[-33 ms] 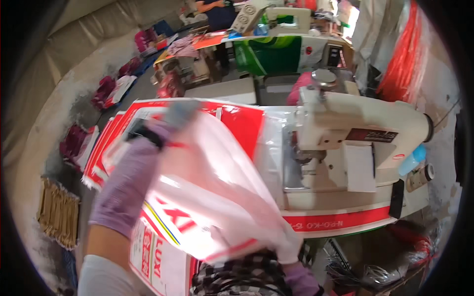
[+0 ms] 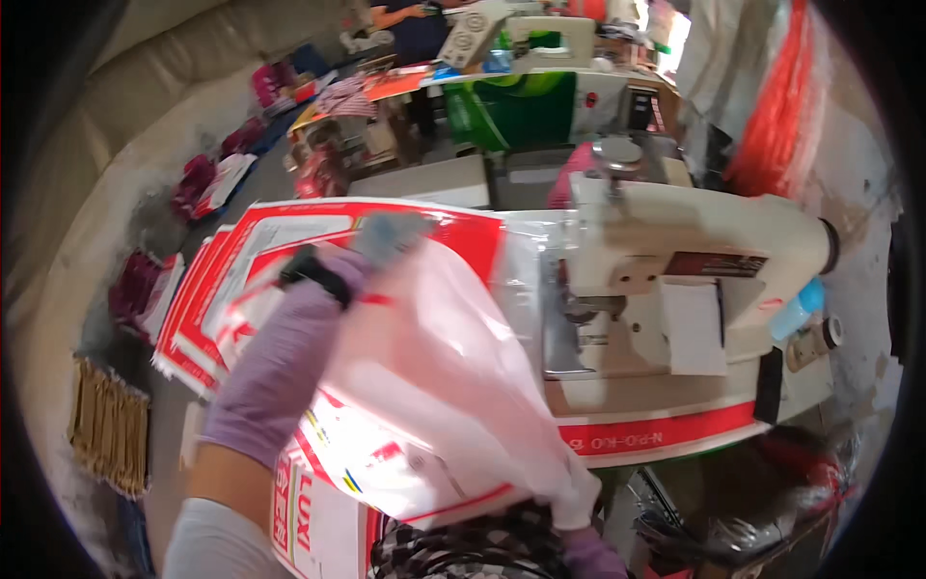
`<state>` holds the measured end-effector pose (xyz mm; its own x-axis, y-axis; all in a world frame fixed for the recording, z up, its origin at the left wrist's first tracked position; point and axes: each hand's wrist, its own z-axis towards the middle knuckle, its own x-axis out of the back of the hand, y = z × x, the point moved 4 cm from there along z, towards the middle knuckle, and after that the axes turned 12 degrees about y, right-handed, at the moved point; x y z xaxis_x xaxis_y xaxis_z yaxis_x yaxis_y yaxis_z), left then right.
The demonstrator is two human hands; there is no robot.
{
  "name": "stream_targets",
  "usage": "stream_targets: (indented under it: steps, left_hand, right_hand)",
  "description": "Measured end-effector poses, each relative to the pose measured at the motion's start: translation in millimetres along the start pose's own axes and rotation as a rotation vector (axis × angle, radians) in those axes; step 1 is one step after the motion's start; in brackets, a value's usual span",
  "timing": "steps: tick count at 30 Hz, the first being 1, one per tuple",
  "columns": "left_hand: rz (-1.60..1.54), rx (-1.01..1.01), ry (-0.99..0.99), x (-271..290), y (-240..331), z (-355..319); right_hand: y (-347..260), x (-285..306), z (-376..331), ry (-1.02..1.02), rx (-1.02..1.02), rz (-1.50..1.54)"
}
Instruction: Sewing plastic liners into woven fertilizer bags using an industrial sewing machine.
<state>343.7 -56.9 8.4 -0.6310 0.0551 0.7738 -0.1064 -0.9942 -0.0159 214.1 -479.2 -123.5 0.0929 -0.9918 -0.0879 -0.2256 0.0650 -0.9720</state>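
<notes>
A white and pinkish plastic sack [image 2: 439, 338] with red print is stretched diagonally between my two hands. My left hand [image 2: 391, 239], in a grey glove that is smeared by motion, grips its upper end. A purple sleeve with a black band covers that wrist. At the sack's lower right end, near my lap, my right hand [image 2: 576, 497] holds the edge; its pale glove blends with the sack and its fingers are hard to make out. Beneath and beyond my left arm lies a stack of red and white printed sacks [image 2: 207, 304]. Another printed sack [image 2: 323, 521] lies close to me.
A cream sewing machine [image 2: 704, 232] stands on the table at right, with a light blue bottle [image 2: 798, 307] behind it. Red strands [image 2: 772, 116] hang at the far right. A brown bundle [image 2: 111, 425] sits at left. A person [image 2: 415, 29] is at the far end.
My left hand has shifted slightly right with the sack's upper end. The rest of the scene has slid a little to the left in view.
</notes>
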Motion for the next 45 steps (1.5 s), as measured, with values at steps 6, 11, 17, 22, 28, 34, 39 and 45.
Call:
stream_targets:
  steps: [6, 11, 17, 22, 28, 34, 39, 45]
  left_hand:
    - [-0.409, -0.149, -0.354, -151.5, 111.7, 4.7]
    - [-0.273, -0.406, -0.246, -147.7, 157.9, -1.6]
    - [0.108, -0.362, -0.546, -136.2, 178.6, 13.5]
    - [0.170, -0.237, -0.513, -102.7, 255.0, -1.0]
    - [0.211, -0.432, -1.108, -19.4, 200.2, -68.4]
    - [0.277, -0.460, -0.720, 6.8, 12.2, -95.3]
    - [-0.820, 0.577, -1.438, 71.3, 239.1, -201.3]
    - [-1.043, 0.615, -0.987, 77.9, 269.5, -137.0]
  right_hand:
    - [26.1, 139.3, -72.3, -0.215, 0.337, -0.801]
    - [102.5, 150.1, -54.3, -0.076, 0.165, -0.736]
    - [114.2, 142.4, -106.1, 0.191, -0.455, 0.212]
    - [39.3, 68.7, -31.8, 0.010, 0.376, -0.554]
    - [-18.1, -22.3, 60.7, 0.052, 0.419, -0.565]
    - [15.0, -54.0, 121.6, 0.093, 0.093, 0.204]
    - [44.4, -126.3, -4.4, -0.055, 0.118, 0.365]
    - [20.5, -29.9, 26.3, -0.182, -0.061, 0.295]
